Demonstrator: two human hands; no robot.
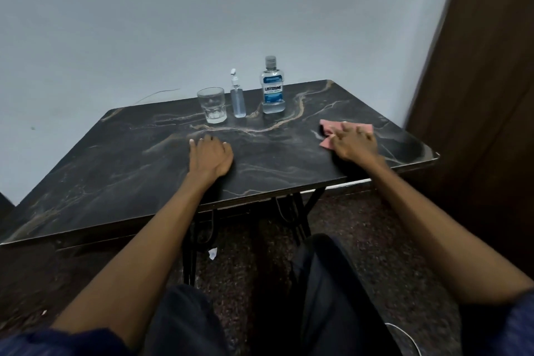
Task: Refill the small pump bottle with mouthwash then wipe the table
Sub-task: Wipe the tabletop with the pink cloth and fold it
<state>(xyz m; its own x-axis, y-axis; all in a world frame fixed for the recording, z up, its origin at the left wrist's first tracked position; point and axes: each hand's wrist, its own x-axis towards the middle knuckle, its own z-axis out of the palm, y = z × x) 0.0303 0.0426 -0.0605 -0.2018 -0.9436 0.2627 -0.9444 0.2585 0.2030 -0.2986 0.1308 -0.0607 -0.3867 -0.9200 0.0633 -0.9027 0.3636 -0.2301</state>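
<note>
wiping appears to be the step in hand: the right hand [354, 140] is laid flat, fingers spread, on a pink cloth [332, 130] pressed to the dark marbled counter [130, 165]. the left hand [211, 154] is rested palm down on the counter, fingers relaxed, nothing held. beyond the left hand, well apart from both hands, a small pump bottle [238, 101] holding clear liquid is stood upright between an empty glass tumbler [211, 105] and a capped listerine mouthwash bottle [272, 87]. next, the cloth would likely be swept across towards the left hand, kept short of the three upright items.
</note>
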